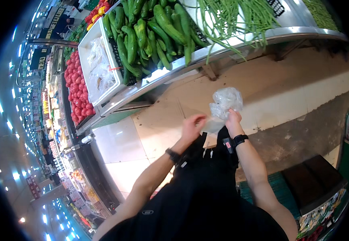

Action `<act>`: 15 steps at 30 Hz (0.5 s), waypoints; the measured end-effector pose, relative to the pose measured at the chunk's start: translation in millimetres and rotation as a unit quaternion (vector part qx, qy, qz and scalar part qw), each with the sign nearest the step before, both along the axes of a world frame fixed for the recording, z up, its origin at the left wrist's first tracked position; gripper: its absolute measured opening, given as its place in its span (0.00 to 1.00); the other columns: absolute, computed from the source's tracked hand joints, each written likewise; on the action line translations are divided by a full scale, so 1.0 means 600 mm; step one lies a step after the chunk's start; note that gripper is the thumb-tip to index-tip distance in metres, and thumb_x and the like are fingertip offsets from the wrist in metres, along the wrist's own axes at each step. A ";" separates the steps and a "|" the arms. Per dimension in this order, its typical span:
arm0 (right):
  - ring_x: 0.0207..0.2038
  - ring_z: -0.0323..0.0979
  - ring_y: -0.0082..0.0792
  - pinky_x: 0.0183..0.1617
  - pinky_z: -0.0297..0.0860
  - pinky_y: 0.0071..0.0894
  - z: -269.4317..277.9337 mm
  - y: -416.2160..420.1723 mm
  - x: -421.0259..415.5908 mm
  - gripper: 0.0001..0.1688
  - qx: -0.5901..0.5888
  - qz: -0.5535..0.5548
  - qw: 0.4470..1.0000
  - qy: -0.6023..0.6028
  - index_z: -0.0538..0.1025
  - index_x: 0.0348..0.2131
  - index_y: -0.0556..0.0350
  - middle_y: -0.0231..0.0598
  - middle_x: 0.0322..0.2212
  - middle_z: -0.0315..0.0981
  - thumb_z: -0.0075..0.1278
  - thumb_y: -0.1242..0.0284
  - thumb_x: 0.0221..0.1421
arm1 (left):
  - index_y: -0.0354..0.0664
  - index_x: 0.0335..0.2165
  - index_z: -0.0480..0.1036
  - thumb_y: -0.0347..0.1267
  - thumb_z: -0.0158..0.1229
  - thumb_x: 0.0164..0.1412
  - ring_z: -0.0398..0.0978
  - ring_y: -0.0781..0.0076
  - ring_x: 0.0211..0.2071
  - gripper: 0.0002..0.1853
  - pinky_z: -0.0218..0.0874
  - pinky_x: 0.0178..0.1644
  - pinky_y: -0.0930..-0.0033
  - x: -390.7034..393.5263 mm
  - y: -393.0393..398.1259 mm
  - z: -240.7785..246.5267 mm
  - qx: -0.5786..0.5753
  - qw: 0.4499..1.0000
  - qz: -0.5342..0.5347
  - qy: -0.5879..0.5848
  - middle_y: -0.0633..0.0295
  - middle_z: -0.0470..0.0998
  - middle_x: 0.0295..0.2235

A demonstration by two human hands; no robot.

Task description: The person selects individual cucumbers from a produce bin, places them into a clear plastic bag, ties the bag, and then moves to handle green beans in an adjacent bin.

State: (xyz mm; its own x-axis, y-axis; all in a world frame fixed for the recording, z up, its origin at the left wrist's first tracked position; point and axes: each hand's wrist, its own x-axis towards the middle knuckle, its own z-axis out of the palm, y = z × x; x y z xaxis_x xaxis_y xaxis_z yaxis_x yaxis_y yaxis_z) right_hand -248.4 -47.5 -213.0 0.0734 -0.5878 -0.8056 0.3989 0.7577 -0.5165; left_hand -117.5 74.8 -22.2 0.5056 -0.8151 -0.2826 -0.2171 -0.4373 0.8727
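Note:
In my right hand [234,120] is a crumpled bundle of clear plastic bags [229,99], gripped at its lower edge. My left hand [193,126] is level with it, a short way to the left, with its fingers curled. A pale translucent film [213,126] spans part of the gap between the hands. Whether the left fingers pinch this film is too blurred to tell. Both hands are above the tiled floor [162,126], in front of my dark clothing.
A metal-edged produce stand [159,76] bears green cucumbers [150,33] and long beans [240,18]. On its left, a white foam box [118,70] contains plastic bags beside red tomatoes [78,90]. Dark boxes [313,182] stand at lower right. A refrigerated display [81,177] lines the left.

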 end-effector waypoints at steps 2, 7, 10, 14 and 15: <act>0.46 0.69 0.42 0.47 0.69 0.43 -0.083 0.029 0.038 0.29 0.030 0.026 0.998 0.039 0.66 0.50 0.62 0.46 0.46 0.68 0.55 0.82 0.46 | 0.29 0.36 0.74 0.32 0.53 0.63 0.78 0.71 0.33 0.13 0.69 0.40 0.72 0.068 0.088 -0.019 0.039 0.983 0.179 0.030 0.55 0.79 0.31; 0.41 0.71 0.40 0.43 0.70 0.42 -0.186 0.092 0.171 0.23 0.127 0.044 0.989 0.056 0.69 0.46 0.60 0.41 0.40 0.71 0.53 0.82 0.47 | 0.29 0.27 0.73 0.36 0.49 0.66 0.78 0.67 0.26 0.18 0.71 0.32 0.70 0.208 0.360 -0.056 0.055 0.886 0.460 -0.024 0.54 0.77 0.23; 0.37 0.72 0.37 0.39 0.70 0.41 -0.341 0.128 0.252 0.17 0.104 0.069 0.992 0.028 0.71 0.42 0.56 0.37 0.34 0.72 0.52 0.81 0.49 | 0.30 0.28 0.73 0.41 0.46 0.67 0.78 0.65 0.28 0.23 0.71 0.33 0.71 0.250 0.483 -0.055 0.107 0.827 0.549 -0.056 0.53 0.77 0.24; 0.35 0.72 0.33 0.39 0.70 0.35 -0.510 0.083 0.413 0.11 0.095 0.141 0.983 -0.064 0.74 0.39 0.50 0.36 0.29 0.73 0.49 0.72 0.54 | 0.31 0.29 0.73 0.44 0.44 0.67 0.78 0.66 0.31 0.25 0.69 0.35 0.69 0.309 0.598 -0.084 0.164 0.774 0.605 -0.087 0.54 0.78 0.26; 0.32 0.73 0.31 0.37 0.70 0.32 -0.567 0.061 0.445 0.12 -0.012 0.186 0.979 -0.080 0.74 0.39 0.48 0.34 0.26 0.74 0.49 0.65 0.56 | 0.31 0.29 0.73 0.44 0.44 0.67 0.77 0.66 0.31 0.25 0.69 0.36 0.68 0.333 0.612 -0.098 0.169 0.771 0.609 -0.082 0.54 0.78 0.26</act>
